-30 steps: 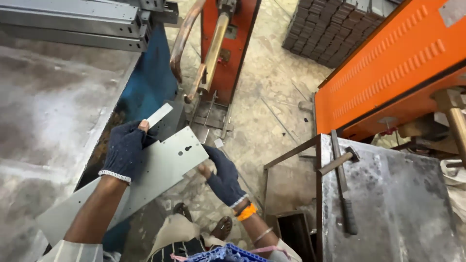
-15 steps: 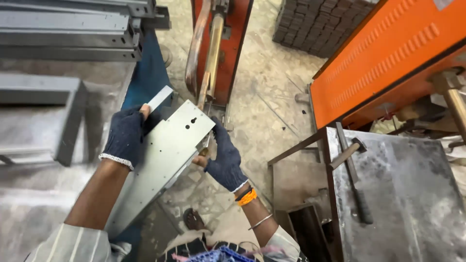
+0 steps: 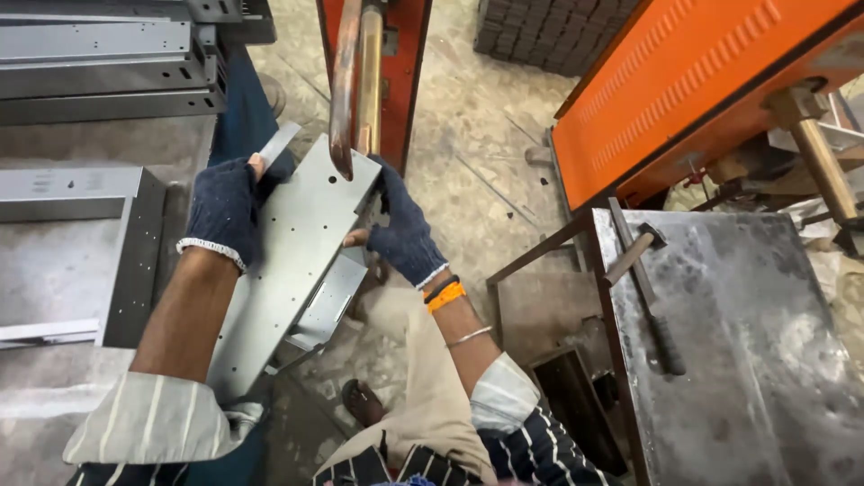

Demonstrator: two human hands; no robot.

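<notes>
Left hand [image 3: 222, 205], gloved, grip clenched on the left edge of a perforated grey sheet-metal panel [image 3: 292, 261]. Right hand [image 3: 402, 232], gloved, grip grasping the panel's right edge. Panel held tilted over the floor, its upper end touching the copper electrode arm [image 3: 343, 85] of the orange welding machine [image 3: 396, 63]. Grey steel frame [image 3: 135, 256] lies on the counter [image 3: 54, 279] at left.

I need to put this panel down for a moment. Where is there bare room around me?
The dark steel table top on the right is bare beyond the hammer along its left edge. The grey surface inside the bent metal frame on the left is open too. It is crowded around the perforated grey sheet-metal panel, both gloved hands and the orange machine's copper arms.
</notes>
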